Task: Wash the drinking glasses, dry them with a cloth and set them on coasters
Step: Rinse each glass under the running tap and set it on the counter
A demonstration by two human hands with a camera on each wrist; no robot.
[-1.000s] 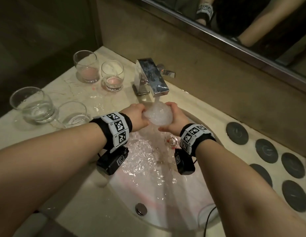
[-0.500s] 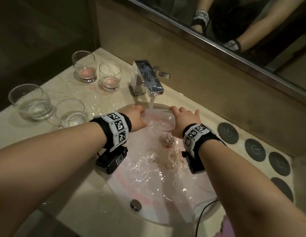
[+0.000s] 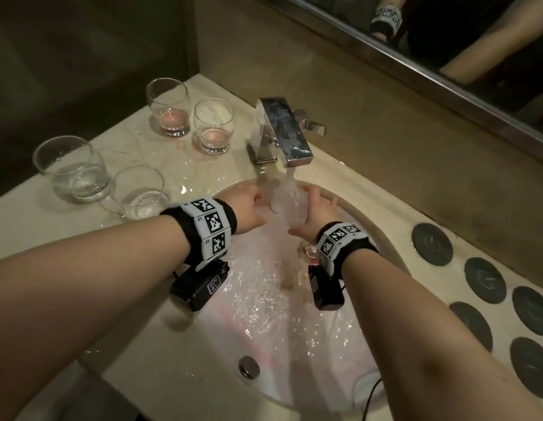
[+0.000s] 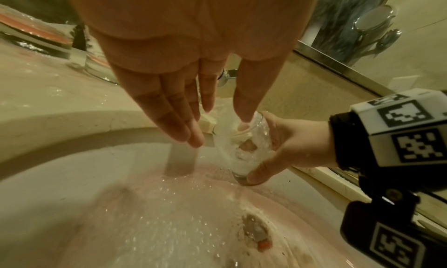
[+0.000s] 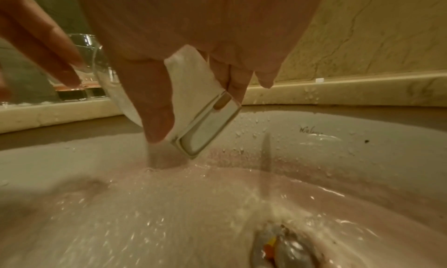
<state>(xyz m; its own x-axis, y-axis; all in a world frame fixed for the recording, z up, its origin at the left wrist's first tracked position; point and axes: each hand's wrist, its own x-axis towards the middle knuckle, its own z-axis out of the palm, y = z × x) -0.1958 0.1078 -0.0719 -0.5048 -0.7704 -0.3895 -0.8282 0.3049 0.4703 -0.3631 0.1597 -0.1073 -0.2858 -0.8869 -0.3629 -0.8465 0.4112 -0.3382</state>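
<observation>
A clear drinking glass (image 3: 287, 205) is tilted under the tap's running water (image 3: 290, 177) over the sink. My right hand (image 3: 314, 214) grips it, thumb near the thick base and fingers round the far side. The right wrist view shows this grip on the glass (image 5: 193, 80) close up. My left hand (image 3: 253, 205) is just left of it with straight fingers in the stream. In the left wrist view its thumb tip touches the rim of the glass (image 4: 244, 147). Several dark round coasters (image 3: 432, 244) lie on the counter to the right.
Two glasses with pink dregs (image 3: 168, 107) (image 3: 214, 127) stand left of the chrome tap (image 3: 282, 132). Two glasses holding clear water (image 3: 71, 168) (image 3: 139, 189) stand nearer on the left counter. The basin (image 3: 264, 314) is wet. A mirror runs along the back wall.
A second ago both hands cupped the foamy glass under the tap. The foam has rinsed away, my left hand has opened off the glass and my right hand holds it tilted.
</observation>
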